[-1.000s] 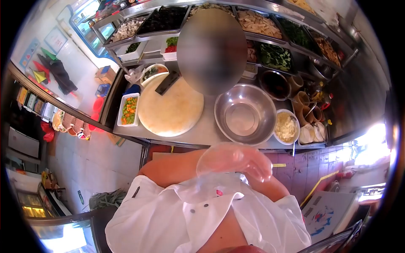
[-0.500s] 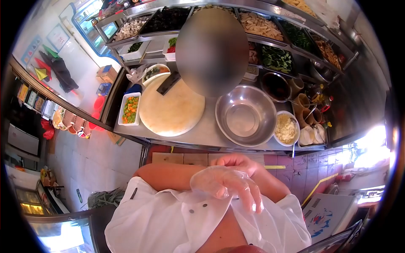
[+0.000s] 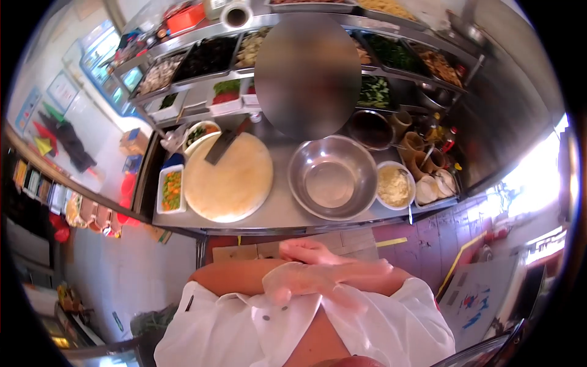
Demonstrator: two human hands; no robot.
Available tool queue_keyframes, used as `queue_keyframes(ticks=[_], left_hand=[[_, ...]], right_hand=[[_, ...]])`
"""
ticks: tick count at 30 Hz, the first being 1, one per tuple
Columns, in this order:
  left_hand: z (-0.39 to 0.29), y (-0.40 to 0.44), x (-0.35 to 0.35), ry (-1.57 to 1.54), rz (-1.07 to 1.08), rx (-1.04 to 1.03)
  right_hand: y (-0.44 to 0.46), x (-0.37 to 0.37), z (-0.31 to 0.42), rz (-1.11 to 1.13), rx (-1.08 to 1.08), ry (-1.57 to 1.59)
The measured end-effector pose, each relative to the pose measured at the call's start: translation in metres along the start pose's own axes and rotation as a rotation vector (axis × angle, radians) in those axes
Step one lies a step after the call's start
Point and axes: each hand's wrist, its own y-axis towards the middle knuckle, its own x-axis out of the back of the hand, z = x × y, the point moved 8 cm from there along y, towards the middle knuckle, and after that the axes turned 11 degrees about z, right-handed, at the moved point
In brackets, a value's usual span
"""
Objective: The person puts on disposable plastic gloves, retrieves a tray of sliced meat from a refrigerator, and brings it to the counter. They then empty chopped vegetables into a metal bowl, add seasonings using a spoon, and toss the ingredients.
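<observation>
My left hand (image 3: 306, 281) wears a thin clear plastic glove and is held in front of my chest. Its fingers stretch to the right, apart and somewhat blurred. Just beyond it, my right hand (image 3: 307, 251) is bare and crosses close behind the gloved hand. The right fingers are curled in; whatever may be between them is hidden. On the counter ahead, a steel basin (image 3: 333, 177) has nothing in it. A round cutting board (image 3: 229, 183) stands to its left, with a cleaver (image 3: 223, 147) lying across its far edge.
Diced vegetables fill a white tray (image 3: 172, 189) left of the board. Right of the basin are a bowl of pale mince-like food (image 3: 394, 186) with a spoon, and a pot of dark liquid (image 3: 371, 129). Food trays (image 3: 205, 58) line the shelf above. A blurred oval covers the middle.
My right hand has shifted left along the gloved hand, and its fingers have curled. The left fingers have swung up and spread. The view has tilted, so the counter sits lower and further left.
</observation>
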Motion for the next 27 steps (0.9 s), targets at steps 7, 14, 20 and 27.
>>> queue_keyframes(ticks=[7, 14, 20, 27], left_hand=[[0.026, -0.014, 0.025, -0.096, -0.24, 0.111], [0.027, -0.01, 0.029, -0.268, 0.017, -0.094], [0.023, -0.007, 0.017, -0.304, 0.293, 0.057], [0.019, -0.03, 0.016, -0.249, 0.263, 0.564]], right_hand=[[0.023, 0.026, 0.013, -0.115, 0.168, -0.34], [0.041, 0.06, -0.024, -0.11, 0.052, -0.004], [0.022, 0.025, -0.006, 0.391, -0.003, 0.31], [0.008, 0.021, 0.056, 0.295, -0.09, -0.197]])
